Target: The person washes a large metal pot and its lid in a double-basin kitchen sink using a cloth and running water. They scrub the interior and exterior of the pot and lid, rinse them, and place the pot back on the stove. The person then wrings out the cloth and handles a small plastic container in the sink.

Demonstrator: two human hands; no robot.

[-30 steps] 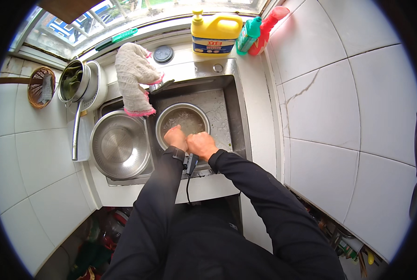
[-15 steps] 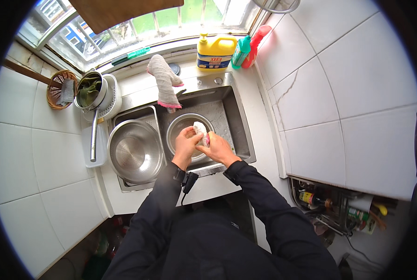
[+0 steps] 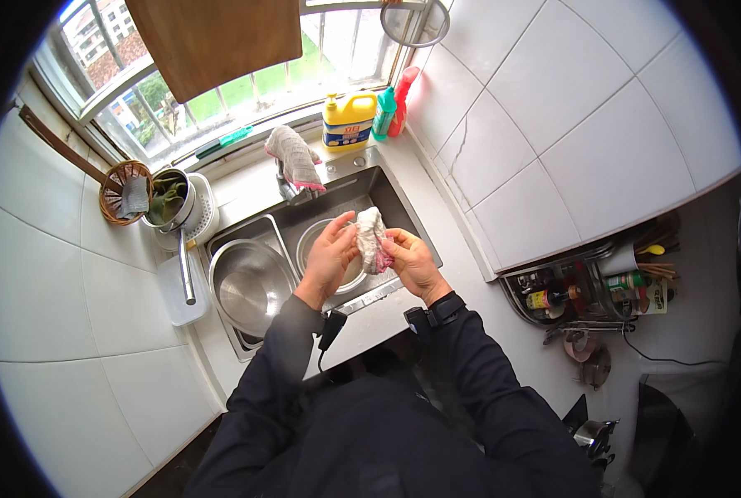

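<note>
A damp white knit glove (image 3: 372,236) with a pink cuff is held bunched up in front of me, above the right sink basin. My right hand (image 3: 413,261) pinches it near the pink cuff, thumb and fingers closed on the fabric. From the other side my left hand (image 3: 329,261) has its bent fingers against the glove's left edge; their exact grip is partly hidden. Below is a round metal bowl (image 3: 305,242) in the basin, partly covered by my hands. A second white glove (image 3: 293,156) with a pink cuff is draped over the faucet (image 3: 286,187).
A large steel bowl (image 3: 252,286) sits in the left basin. Yellow jug (image 3: 347,124), green bottle (image 3: 383,114) and red bottle (image 3: 402,101) stand behind the sink. A saucepan (image 3: 171,199) and wicker basket (image 3: 114,207) are at left; a condiment rack (image 3: 545,300) is at lower right.
My view has turned rightward, and my hands have raised the glove. It shows more fully between them, with my hands farther apart than before.
</note>
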